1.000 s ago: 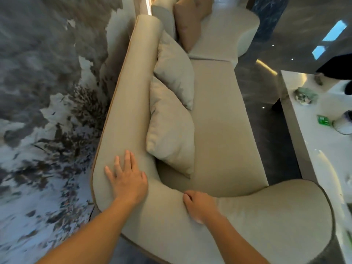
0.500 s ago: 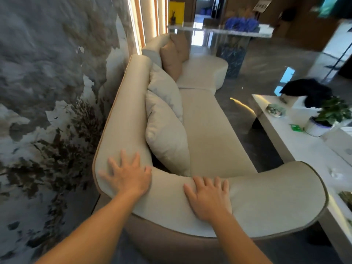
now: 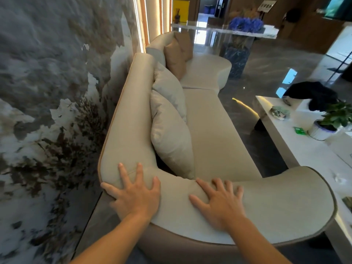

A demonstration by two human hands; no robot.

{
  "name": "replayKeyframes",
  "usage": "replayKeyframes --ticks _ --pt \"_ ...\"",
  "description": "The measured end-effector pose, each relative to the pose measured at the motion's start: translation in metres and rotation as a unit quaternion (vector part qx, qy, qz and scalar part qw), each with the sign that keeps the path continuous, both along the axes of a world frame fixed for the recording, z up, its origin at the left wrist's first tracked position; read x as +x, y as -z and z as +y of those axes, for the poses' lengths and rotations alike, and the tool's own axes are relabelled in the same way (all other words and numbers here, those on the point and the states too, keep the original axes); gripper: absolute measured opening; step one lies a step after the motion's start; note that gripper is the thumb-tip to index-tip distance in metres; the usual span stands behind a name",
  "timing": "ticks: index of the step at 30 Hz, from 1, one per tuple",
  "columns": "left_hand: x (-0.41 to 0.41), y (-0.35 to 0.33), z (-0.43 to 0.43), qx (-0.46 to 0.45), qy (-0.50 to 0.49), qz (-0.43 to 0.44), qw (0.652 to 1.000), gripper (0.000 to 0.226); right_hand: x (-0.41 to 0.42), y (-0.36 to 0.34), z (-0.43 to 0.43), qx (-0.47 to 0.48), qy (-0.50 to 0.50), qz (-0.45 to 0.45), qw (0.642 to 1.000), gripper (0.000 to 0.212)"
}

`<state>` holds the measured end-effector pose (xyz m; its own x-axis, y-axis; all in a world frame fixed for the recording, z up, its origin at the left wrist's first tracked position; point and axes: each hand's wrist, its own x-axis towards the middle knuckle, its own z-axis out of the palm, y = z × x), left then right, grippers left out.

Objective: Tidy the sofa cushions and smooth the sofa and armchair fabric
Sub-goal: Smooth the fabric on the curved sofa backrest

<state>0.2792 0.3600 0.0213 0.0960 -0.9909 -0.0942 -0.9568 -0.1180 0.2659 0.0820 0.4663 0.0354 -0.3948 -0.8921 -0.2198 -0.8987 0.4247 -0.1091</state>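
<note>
Right hand (image 3: 221, 202) newly flat, cushion (image 3: 169, 138) beyond

The sofa (image 3: 215, 130) wears matt, finely woven beige cloth; beside it the floor (image 3: 266, 69) is glossy stone, the bench (image 3: 304, 149) smooth white.

Small sign (image 3: 266, 6) far back, lettering too blurred, nothing else legible
</note>
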Motion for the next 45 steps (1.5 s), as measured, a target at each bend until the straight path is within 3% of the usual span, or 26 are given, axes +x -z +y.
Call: replayKeyframes --ticks 20,29,37,42,45 --pt "0.013 0.001 -0.009 -0.018 0.028 0.042 0.999 0.076 0.03 -0.008 -0.004 -0.036 0.037 0.018 0.999 0.08" --pt "0.084 0.006 -0.081 -0.032 0.048 0.029 0.998 0.08 0.108 -0.006 -0.057 -0.055 0.067 0.012 0.996 0.083" --pt "0.154 -0.005 -0.151 -0.065 0.081 0.005 0.995 0.065 0.186 0.006 -0.129 -0.03 0.07 -0.018 0.997 0.093" --pt "0.158 -0.001 -0.154 -0.034 0.068 0.001 0.997 0.071 0.149 0.0 -0.117 -0.03 -0.001 -0.021 0.999 0.09" --pt "0.161 0.004 -0.157 -0.035 0.075 0.014 0.996 0.076 0.135 0.0 -0.107 -0.026 0.034 -0.019 0.999 0.092"
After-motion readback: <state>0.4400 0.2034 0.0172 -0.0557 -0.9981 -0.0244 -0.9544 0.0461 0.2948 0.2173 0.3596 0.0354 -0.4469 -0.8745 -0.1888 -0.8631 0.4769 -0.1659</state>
